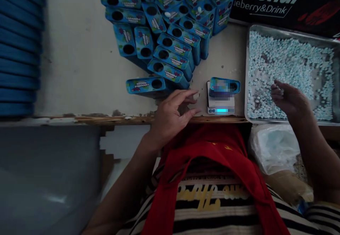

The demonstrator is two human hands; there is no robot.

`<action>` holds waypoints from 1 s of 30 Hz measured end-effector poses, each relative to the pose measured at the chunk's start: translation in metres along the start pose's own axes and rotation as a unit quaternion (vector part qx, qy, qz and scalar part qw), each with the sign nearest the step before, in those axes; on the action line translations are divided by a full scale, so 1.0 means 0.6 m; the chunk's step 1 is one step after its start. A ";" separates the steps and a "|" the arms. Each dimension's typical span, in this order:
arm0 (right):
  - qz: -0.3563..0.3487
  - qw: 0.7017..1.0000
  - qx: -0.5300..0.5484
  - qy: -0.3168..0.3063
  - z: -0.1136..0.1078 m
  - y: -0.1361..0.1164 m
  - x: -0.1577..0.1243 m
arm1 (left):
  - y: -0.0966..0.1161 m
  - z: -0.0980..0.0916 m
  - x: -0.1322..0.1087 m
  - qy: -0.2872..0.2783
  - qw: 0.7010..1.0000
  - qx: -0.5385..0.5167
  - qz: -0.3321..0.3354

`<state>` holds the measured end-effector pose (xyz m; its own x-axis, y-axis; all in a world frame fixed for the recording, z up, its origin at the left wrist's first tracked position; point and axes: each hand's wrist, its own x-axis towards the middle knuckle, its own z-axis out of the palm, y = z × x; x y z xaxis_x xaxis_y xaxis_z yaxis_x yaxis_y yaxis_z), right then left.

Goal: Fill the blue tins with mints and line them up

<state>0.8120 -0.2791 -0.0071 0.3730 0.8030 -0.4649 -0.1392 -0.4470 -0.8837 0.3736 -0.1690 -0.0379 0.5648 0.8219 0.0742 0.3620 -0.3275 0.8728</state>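
Observation:
My left hand [175, 111] rests near the table's front edge, thumb and fingers apart with nothing between them. Just right of it stands a small digital scale [212, 102] with a lit display. On the scale is a blue candy box [221, 86], partly blurred. My right hand [290, 98] is over a metal tray [247, 68] of small pale-blue candies [289, 58]. Its fingers are curled around a few candies, which show at the fingertips. One blue box with a dark round opening [145, 84] lies beyond my left hand, apart from the scale.
Many similar blue boxes [170, 44] stand grouped at the back, two with a white candy on top. More blue boxes [20, 51] are stacked at the far left. A black printed carton [287, 3] sits behind the tray. Below the table is a clear plastic bag [273, 146].

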 end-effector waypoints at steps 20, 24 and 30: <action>-0.032 0.981 -0.019 -0.193 0.192 -0.140 -0.036 | 0.015 0.021 0.010 0.037 0.999 -0.009 0.018; -0.033 0.983 -0.038 -0.176 0.200 -0.140 -0.043 | 0.040 0.015 0.039 0.057 0.994 0.035 0.090; -0.041 0.986 -0.051 -0.153 0.203 -0.145 -0.051 | 0.036 0.021 0.053 0.051 0.994 0.039 0.086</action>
<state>0.7012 -0.2167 0.0772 0.0829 0.9122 -0.4012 -0.0221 -0.4008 -0.9159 0.4088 -0.1559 -0.0226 0.5461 0.7928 0.2705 0.3263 -0.4987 0.8030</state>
